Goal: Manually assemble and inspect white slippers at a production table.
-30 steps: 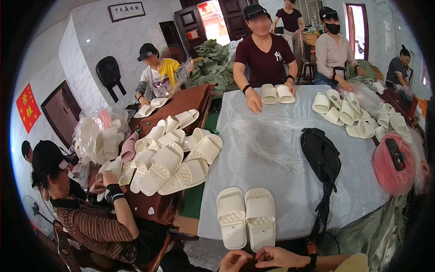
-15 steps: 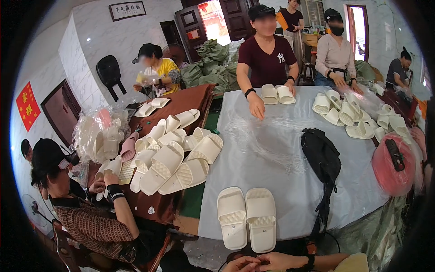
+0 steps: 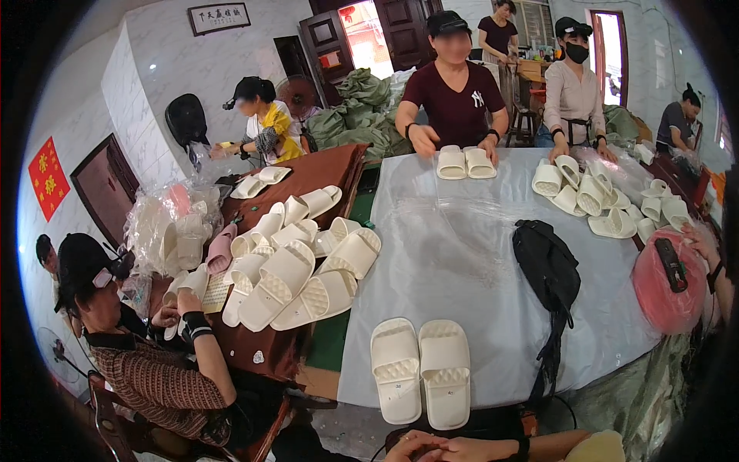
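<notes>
My left hand [image 3: 409, 446] and my right hand [image 3: 471, 449] meet at the very bottom edge of the view, fingers touching each other. Only their upper parts show, so I cannot tell whether they hold anything. A dark band circles my right wrist. Just beyond them a pair of white slippers [image 3: 420, 370] lies side by side, soles down, on the near end of the grey table [image 3: 462, 254], which is covered with a clear plastic sheet.
A black bag [image 3: 547, 266] lies right of the pair. A heap of white slippers [image 3: 300, 266] covers the brown table to the left, where a person in a black cap [image 3: 123, 339] sits. Opposite, a person presses on another pair [image 3: 465, 163]. More slippers [image 3: 589, 192] and a pink bag [image 3: 663, 283] lie on the right.
My hands have sunk lower toward the frame's bottom edge. The person opposite has drawn both hands onto their pair of slippers. The white pair near me has not moved.
</notes>
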Tool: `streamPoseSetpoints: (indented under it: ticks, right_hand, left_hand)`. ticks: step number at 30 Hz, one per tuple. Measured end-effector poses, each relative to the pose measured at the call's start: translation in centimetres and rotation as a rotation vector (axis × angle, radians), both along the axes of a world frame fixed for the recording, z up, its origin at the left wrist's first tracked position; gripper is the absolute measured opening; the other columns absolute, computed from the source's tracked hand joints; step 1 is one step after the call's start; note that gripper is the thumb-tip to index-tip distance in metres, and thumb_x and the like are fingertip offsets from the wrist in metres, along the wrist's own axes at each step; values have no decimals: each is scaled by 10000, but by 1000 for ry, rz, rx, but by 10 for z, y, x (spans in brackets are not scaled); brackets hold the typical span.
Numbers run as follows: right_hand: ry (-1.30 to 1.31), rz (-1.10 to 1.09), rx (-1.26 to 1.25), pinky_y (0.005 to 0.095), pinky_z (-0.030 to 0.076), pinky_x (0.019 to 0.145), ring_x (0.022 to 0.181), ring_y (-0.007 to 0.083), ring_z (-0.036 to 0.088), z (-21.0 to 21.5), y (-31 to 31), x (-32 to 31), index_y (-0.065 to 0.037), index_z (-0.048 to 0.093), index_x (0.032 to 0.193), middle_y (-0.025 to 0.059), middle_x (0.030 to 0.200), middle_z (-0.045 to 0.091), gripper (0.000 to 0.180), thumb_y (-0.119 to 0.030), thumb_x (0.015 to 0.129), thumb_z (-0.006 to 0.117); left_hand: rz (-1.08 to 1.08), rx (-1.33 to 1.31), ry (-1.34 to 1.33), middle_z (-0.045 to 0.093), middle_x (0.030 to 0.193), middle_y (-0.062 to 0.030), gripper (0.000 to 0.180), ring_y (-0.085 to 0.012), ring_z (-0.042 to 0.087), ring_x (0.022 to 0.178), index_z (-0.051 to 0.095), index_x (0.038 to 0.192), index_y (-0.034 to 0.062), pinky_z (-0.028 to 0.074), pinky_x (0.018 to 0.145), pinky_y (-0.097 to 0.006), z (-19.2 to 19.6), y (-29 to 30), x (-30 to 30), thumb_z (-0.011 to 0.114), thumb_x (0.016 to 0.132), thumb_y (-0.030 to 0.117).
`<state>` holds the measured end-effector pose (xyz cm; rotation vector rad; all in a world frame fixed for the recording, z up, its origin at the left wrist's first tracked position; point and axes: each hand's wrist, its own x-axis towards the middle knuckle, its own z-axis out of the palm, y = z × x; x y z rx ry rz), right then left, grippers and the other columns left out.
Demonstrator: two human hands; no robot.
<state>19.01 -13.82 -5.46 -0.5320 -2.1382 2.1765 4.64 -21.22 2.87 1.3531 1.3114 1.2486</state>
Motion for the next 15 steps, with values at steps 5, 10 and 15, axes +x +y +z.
streamPoseSetpoints:
  ticks: [5,10,15]
  right_hand:
    - [-53,87,-51,295,410,590,652,165,500,35,11,-3,-34,546,915,60,719,532,245,-243,916,418]
    - [72,158,113,288,414,595,648,149,498,19,7,1,-32,546,875,57,705,527,246,-238,912,417]
    - [-6,-32,-85,254,407,598,664,118,508,64,11,-3,-37,570,885,32,704,532,235,-227,917,435]
  left_hand:
    - [158,-226,-365,547,768,-45,145,-125,539,691,569,970,15,440,633,-230,-9,-5,-3,586,841,79]
    - [32,105,152,551,731,-32,85,-103,541,620,559,892,6,430,571,-218,-22,-1,-15,576,850,78]
    - [256,-136,-135,537,729,0,72,-71,510,618,556,867,33,408,546,-207,-13,-7,-14,546,871,104]
